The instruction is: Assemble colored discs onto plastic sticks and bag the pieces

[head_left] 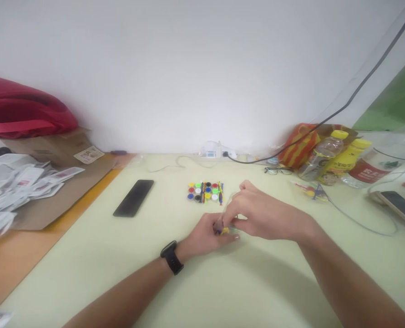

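Near the middle of the table my left hand [204,234], with a black watch on its wrist, is closed around a small clear plastic bag [219,225]. Yellow and blue bits show inside the bag, mostly covered by my fingers. From the right, my right hand [257,214] reaches over with thumb and fingers pinched on the bag's upper edge. Just beyond my hands lie small round paint pots [208,190] in several colours, set in rows, with thin coloured sticks like small brushes [220,193] among them.
A black phone [133,198] lies to the left, past it a pile of white packets [28,182] on cardboard. At right are glasses [278,171], a small bag of coloured pieces [310,191], bottles [325,152] and another phone [402,209]. A power strip [212,149] sits against the wall.
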Available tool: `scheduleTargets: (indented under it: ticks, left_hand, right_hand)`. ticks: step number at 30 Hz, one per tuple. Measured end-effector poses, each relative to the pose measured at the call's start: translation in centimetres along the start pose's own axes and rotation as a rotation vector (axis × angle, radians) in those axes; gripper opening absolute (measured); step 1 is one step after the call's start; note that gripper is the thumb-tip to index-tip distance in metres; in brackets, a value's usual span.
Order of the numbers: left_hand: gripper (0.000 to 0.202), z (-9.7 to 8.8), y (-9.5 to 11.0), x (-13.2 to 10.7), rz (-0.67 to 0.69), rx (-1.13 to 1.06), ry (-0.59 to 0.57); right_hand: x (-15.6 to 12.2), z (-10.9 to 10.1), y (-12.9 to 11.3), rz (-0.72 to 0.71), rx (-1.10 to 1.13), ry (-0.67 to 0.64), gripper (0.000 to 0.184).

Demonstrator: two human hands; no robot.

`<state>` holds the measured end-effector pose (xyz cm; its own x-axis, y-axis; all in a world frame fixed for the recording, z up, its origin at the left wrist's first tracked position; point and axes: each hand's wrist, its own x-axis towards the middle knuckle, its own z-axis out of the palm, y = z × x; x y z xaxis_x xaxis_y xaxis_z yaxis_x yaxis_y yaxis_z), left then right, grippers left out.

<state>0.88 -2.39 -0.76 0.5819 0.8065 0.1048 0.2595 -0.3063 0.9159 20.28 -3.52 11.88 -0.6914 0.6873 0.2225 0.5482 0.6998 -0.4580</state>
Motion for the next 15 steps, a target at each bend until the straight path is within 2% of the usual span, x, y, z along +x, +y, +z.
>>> scheduleTargets:
  ticks: [3,6,9,11,12,15]
  left_hand:
    - [0.033,-0.1,0.0,0.0,0.002,0.021,-0.005]
    - [0.038,-0.2,0.4,-0.1,0.005,-0.026,-0.014]
    - [0.042,-0.2,0.8,-0.2,0.009,-0.109,-0.038]
    - [0.043,-0.3,0.9,-0.3,0.015,-0.136,-0.019]
    - [0.045,-0.3,0.9,-0.2,0.02,-0.142,0.011]
    - [0.047,-0.4,0.6,-0.1,0.047,-0.146,0.094]
  right_hand:
    - [-0.1,-1.0,-0.4,-0.005,0.021,-0.029,0.026]
    - [-0.3,-2.5,-0.2,0.084,0.029,0.14,0.02]
    - [-0.8,-3.2,1.3,0.155,0.029,0.354,0.022]
    - [-1.4,-2.5,2.7,0.2,0.044,0.434,0.026]
    - [-1.8,-1.9,3.4,0.221,0.072,0.425,0.03]
    - [-2.8,0.8,4.8,0.236,0.235,0.302,0.048]
